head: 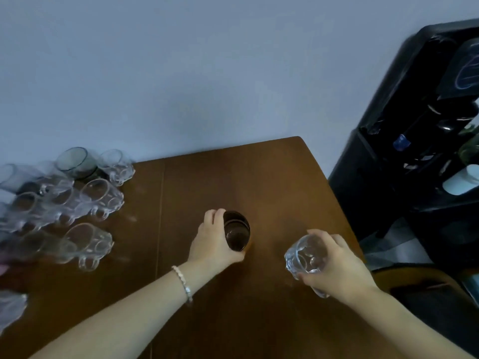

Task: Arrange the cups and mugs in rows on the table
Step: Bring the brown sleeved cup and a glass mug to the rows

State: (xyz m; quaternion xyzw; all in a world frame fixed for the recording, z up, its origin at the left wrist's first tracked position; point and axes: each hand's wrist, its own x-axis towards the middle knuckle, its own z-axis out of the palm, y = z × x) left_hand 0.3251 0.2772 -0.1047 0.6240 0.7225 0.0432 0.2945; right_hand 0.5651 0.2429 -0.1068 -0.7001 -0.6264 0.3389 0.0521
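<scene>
My left hand (213,240) grips a dark smoked glass cup (236,231) that stands upright near the middle of the brown wooden table (272,177). My right hand (339,268) holds a clear dimpled glass mug (305,253) just above the table, to the right of the dark cup. Several clear glass mugs (96,200) and a grey tinted glass (75,161) are clustered at the table's left side, some blurred.
A black water dispenser (414,141) stands against the wall just off the table's right edge. A chair back (420,283) shows at the lower right. The pale blue wall runs behind the table.
</scene>
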